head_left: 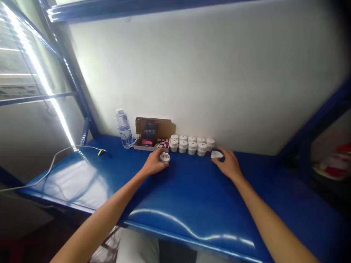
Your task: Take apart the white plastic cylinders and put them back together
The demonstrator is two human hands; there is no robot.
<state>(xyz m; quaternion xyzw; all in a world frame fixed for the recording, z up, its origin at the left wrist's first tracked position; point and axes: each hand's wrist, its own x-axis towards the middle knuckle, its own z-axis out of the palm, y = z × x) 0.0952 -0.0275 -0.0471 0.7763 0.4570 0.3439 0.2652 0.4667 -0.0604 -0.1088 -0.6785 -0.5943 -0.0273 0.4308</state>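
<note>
My left hand (154, 163) is closed around a small round white piece (165, 157) whose open inner side faces up, with dark spots inside. Well to the right, my right hand (227, 163) grips a white cup-shaped piece (216, 155) between thumb and fingers, tilted to one side. Both are held low over the blue tabletop (189, 190). Just behind and between the hands, two rows of round white capped units (192, 146) stand close together. My right hand is nearest to the right end of these rows.
An opened cardboard box (150, 148) with small packets stands behind my left hand. Left of it is a clear water bottle (124, 129). A white cable (56, 160) with a yellow-tagged end lies at the left. Blue frame posts (74, 78) and a white wall (192, 73) bound the table.
</note>
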